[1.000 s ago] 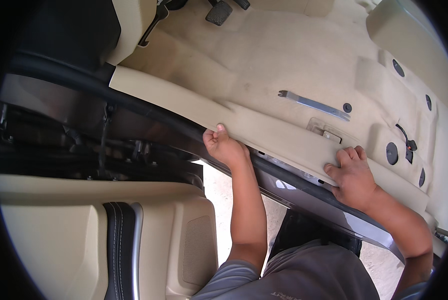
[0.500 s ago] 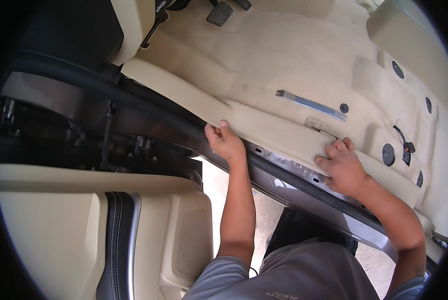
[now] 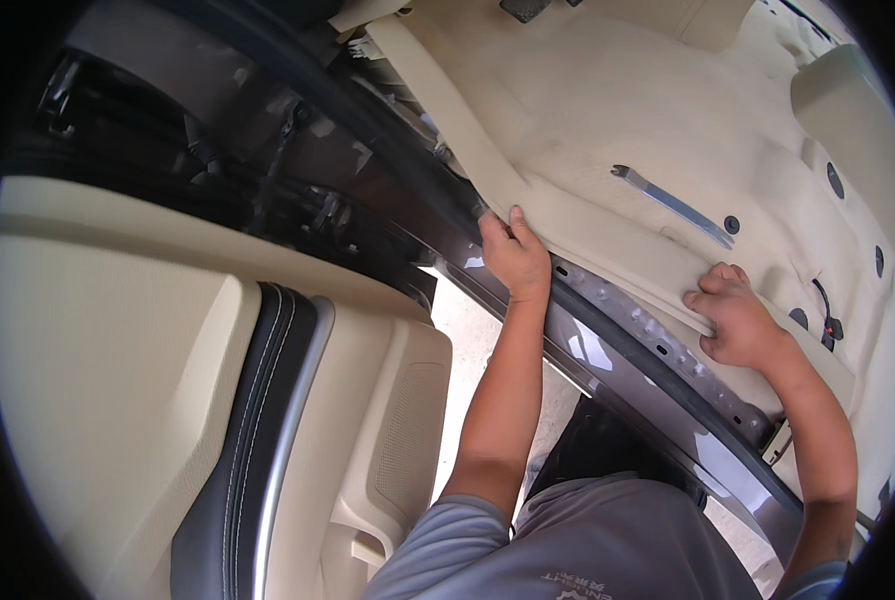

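A long beige door sill trim panel (image 3: 608,245) runs along the car's door opening, lifted off the metal sill (image 3: 648,328). My left hand (image 3: 517,258) grips its outer edge near the middle, thumb on top and fingers curled at the edge. Farther right, my right hand (image 3: 743,318) is closed around the same trim, fingers over the top and thumb at the outer edge. Holes and bare metal show between the raised trim and the black rubber door seal (image 3: 628,350). The undersides of both grips are hidden.
On the beige carpet (image 3: 618,120) lie a silver forked pry tool (image 3: 673,207) and, beside it, a round black clip (image 3: 732,225). A short black cable with a connector (image 3: 834,328) sticks out at the right. The open door panel (image 3: 118,330) fills the lower left.
The sill trim has come up and inward from the sill in both hands, baring more metal beneath it. The whole view has also shifted and turned.
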`<state>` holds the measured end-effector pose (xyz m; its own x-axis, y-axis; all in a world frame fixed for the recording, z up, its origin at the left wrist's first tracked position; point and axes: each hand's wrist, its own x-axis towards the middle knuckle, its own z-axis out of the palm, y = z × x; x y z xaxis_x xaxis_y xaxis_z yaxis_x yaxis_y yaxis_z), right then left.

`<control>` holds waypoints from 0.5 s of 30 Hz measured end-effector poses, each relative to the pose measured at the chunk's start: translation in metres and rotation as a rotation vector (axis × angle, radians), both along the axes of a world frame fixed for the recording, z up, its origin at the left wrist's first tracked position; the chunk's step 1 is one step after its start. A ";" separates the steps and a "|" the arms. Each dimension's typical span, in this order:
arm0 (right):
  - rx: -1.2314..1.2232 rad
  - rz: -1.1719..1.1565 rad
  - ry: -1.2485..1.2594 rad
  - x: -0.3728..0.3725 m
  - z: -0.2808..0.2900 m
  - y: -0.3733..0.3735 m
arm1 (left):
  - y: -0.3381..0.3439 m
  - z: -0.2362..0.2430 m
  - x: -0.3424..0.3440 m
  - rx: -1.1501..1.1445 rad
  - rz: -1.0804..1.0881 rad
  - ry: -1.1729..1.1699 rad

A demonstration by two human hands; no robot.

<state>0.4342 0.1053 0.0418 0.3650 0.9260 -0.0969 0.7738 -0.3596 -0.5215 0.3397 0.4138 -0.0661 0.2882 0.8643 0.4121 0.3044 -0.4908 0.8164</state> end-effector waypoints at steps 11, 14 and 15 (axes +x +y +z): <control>0.024 -0.100 -0.337 0.004 0.001 -0.008 | 0.014 -0.005 0.008 0.230 -0.125 0.062; 0.035 -0.111 -0.279 0.023 0.009 -0.014 | 0.013 -0.006 0.007 0.265 -0.092 0.114; -0.014 -0.117 -0.266 0.029 0.017 -0.012 | 0.012 -0.003 0.006 0.242 -0.095 0.113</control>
<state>0.4629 0.0933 0.0590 0.4832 0.8755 0.0039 0.8358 -0.4599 -0.3000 0.3457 0.4257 -0.0696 0.4194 0.7114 0.5639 0.3302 -0.6982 0.6353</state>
